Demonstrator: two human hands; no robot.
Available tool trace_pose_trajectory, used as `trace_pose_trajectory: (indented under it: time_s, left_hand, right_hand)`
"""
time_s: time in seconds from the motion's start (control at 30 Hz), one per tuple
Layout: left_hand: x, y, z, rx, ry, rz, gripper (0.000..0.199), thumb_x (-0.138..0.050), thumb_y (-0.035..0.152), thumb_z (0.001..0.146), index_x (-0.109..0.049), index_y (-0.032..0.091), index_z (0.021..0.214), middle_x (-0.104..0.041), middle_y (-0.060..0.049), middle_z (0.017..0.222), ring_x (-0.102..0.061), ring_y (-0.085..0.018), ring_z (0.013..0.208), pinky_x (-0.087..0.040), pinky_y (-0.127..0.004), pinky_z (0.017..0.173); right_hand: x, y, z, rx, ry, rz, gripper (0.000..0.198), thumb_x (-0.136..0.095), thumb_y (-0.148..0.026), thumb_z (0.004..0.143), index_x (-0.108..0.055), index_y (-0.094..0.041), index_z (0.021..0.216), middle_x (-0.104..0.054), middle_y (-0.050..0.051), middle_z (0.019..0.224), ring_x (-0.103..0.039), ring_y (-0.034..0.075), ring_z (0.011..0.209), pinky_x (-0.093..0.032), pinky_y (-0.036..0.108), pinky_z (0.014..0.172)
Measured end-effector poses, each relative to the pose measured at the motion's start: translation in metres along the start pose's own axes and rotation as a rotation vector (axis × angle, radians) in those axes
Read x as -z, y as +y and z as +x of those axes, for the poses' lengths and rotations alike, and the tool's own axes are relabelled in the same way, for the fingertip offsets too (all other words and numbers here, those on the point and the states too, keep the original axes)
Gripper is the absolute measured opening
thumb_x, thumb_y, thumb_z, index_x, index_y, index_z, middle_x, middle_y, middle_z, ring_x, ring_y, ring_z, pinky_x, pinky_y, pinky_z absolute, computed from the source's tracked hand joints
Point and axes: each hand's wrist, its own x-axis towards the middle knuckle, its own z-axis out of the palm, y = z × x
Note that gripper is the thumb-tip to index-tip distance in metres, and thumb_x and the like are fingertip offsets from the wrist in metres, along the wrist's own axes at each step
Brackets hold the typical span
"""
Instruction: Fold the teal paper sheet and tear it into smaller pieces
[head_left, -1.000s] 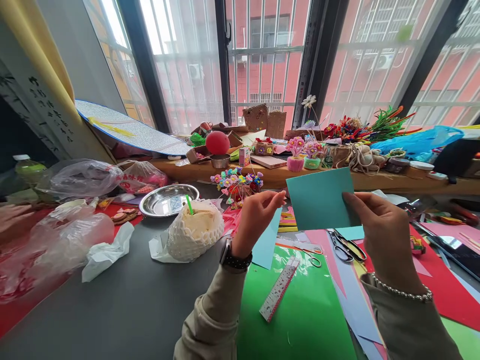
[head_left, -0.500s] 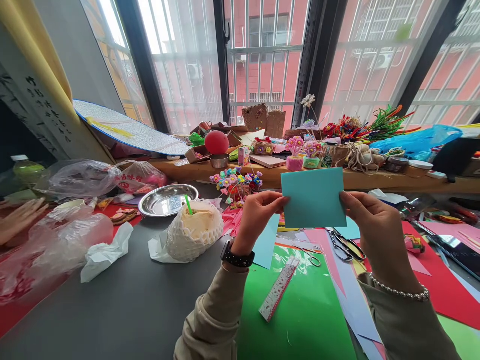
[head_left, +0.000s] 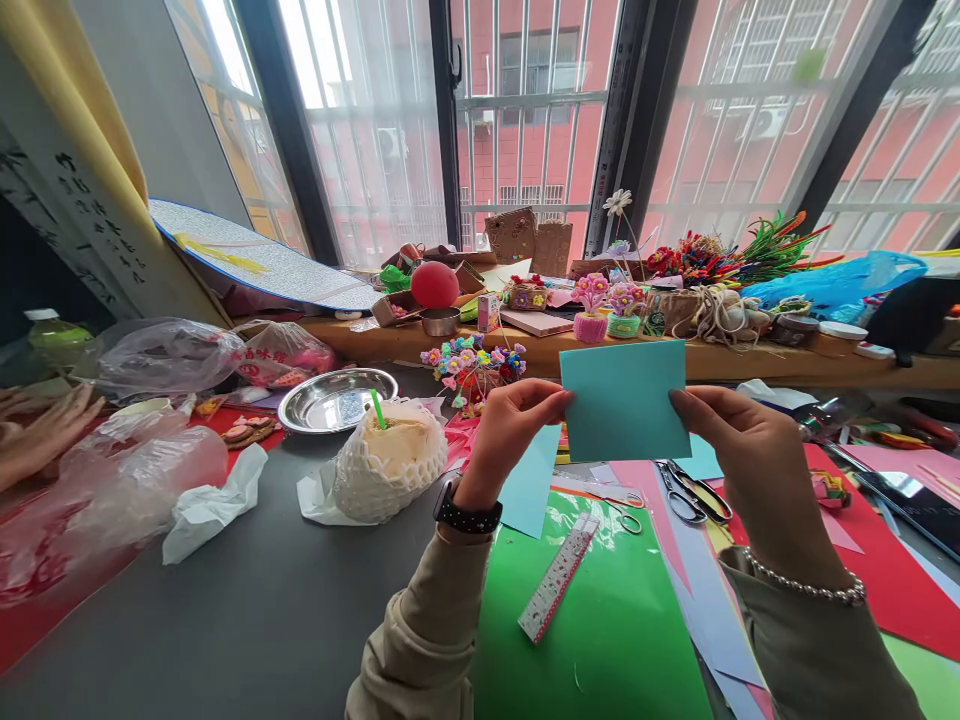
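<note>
A rectangular sheet of light blue paper (head_left: 624, 402) is held up above the table, its face toward me. My left hand (head_left: 517, 425) pinches its left edge between thumb and fingers. At the opposite edge my right hand (head_left: 739, 440) grips it the same way, the thumb on the near face. Below lies a glossy green sheet (head_left: 600, 620) with a patterned ruler (head_left: 559, 578) resting at a slant on it. Another light blue paper (head_left: 531, 485) lies partly behind my left wrist. Small scissors (head_left: 626, 515) and larger black-handled scissors (head_left: 694, 497) lie beyond the green sheet.
A coconut in a foam net (head_left: 390, 462) with a green straw stands left of my arm, before a metal plate (head_left: 337, 402). Plastic bags (head_left: 150, 470) and another person's hand (head_left: 45, 440) are at far left. Crafts crowd the wooden sill (head_left: 360, 340). Red paper (head_left: 892, 530) lies right.
Both hands and the light blue paper have shifted very slightly, the paper a touch lower. The other person's hand at far left has moved a little to the right.
</note>
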Motion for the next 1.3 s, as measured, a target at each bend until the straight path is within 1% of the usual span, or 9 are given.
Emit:
trace_pose_trajectory:
  time_s: [0.13, 0.23, 0.4, 0.47, 0.57, 0.73, 0.9, 1.13, 1.3]
  left_hand:
    - [0.007, 0.006, 0.000, 0.018, 0.053, -0.039, 0.020, -0.065, 0.030, 0.061, -0.062, 0.012, 0.070, -0.063, 0.000, 0.064, -0.058, -0.009, 0.059, -0.048, -0.023, 0.062]
    - [0.014, 0.011, 0.000, 0.006, 0.045, -0.007, 0.021, -0.065, 0.030, 0.062, -0.062, 0.012, 0.071, -0.063, -0.001, 0.066, -0.058, -0.009, 0.060, -0.048, -0.023, 0.062]
    - [0.027, 0.016, -0.004, 0.061, -0.172, 0.209, 0.017, -0.064, 0.028, 0.064, -0.063, 0.011, 0.069, -0.062, -0.002, 0.062, -0.058, -0.010, 0.058, -0.047, -0.021, 0.058]
    - [0.030, 0.016, -0.005, 0.045, -0.234, 0.301, 0.015, -0.063, 0.025, 0.064, -0.062, 0.012, 0.069, -0.063, -0.002, 0.062, -0.058, -0.010, 0.059, -0.047, -0.021, 0.059]
    - [0.029, 0.014, -0.006, -0.034, -0.275, 0.480, 0.009, -0.061, 0.022, 0.065, -0.063, 0.014, 0.069, -0.064, -0.002, 0.067, -0.059, -0.011, 0.063, -0.046, -0.021, 0.061]
    - [0.011, 0.012, -0.009, -0.236, -0.204, 0.632, 0.011, -0.056, 0.023, 0.071, -0.064, 0.017, 0.075, -0.065, -0.001, 0.070, -0.058, -0.012, 0.063, -0.045, -0.021, 0.060]
    - [-0.010, 0.010, -0.013, -0.354, -0.258, 0.758, 0.012, -0.054, 0.024, 0.073, -0.064, 0.018, 0.077, -0.065, -0.001, 0.072, -0.057, -0.013, 0.066, -0.042, -0.021, 0.062]
    - [-0.018, 0.005, -0.016, -0.440, -0.208, 0.993, 0.012, -0.053, 0.025, 0.075, -0.063, 0.019, 0.077, -0.065, -0.002, 0.073, -0.057, -0.014, 0.068, -0.039, -0.022, 0.060]
    - [-0.010, 0.011, -0.017, -0.573, -0.271, 1.073, 0.011, -0.051, 0.024, 0.076, -0.061, 0.020, 0.075, -0.064, -0.001, 0.074, -0.057, -0.014, 0.071, -0.038, -0.023, 0.062]
  right_hand:
    - [0.003, 0.002, 0.002, 0.027, -0.074, -0.081, 0.018, -0.065, -0.037, 0.061, -0.065, -0.022, 0.071, -0.065, 0.000, 0.067, -0.058, 0.014, 0.058, -0.048, 0.025, 0.053]
    - [0.004, 0.006, 0.004, 0.064, -0.103, -0.145, 0.017, -0.065, -0.037, 0.061, -0.066, -0.023, 0.069, -0.065, 0.000, 0.068, -0.058, 0.015, 0.061, -0.048, 0.026, 0.055]
    - [0.007, 0.010, 0.008, 0.166, -0.133, -0.284, 0.018, -0.060, -0.040, 0.065, -0.065, -0.023, 0.070, -0.066, 0.000, 0.069, -0.059, 0.018, 0.065, -0.047, 0.026, 0.054]
    - [0.008, 0.010, 0.008, 0.221, -0.155, -0.333, 0.020, -0.057, -0.040, 0.067, -0.064, -0.021, 0.072, -0.066, 0.001, 0.072, -0.060, 0.018, 0.068, -0.047, 0.027, 0.058]
    - [0.007, 0.010, 0.007, 0.292, -0.263, -0.407, 0.023, -0.052, -0.039, 0.071, -0.063, -0.020, 0.076, -0.066, 0.002, 0.076, -0.060, 0.018, 0.071, -0.047, 0.027, 0.061]
    - [0.001, 0.003, 0.000, 0.452, -0.485, -0.584, 0.020, -0.047, -0.035, 0.076, -0.062, -0.021, 0.077, -0.066, 0.003, 0.079, -0.060, 0.019, 0.072, -0.046, 0.027, 0.062]
    - [-0.003, 0.000, -0.005, 0.554, -0.581, -0.666, 0.018, -0.044, -0.030, 0.078, -0.060, -0.023, 0.078, -0.065, 0.002, 0.079, -0.060, 0.018, 0.073, -0.045, 0.027, 0.063]
    - [-0.006, 0.005, -0.005, 0.518, -0.518, -0.662, 0.017, -0.044, -0.029, 0.077, -0.059, -0.022, 0.079, -0.065, 0.002, 0.078, -0.060, 0.018, 0.071, -0.045, 0.027, 0.061]
    - [-0.007, -0.001, -0.008, 0.421, -0.538, -0.573, 0.018, -0.047, -0.034, 0.076, -0.061, -0.022, 0.076, -0.066, 0.002, 0.074, -0.060, 0.017, 0.068, -0.046, 0.027, 0.060]
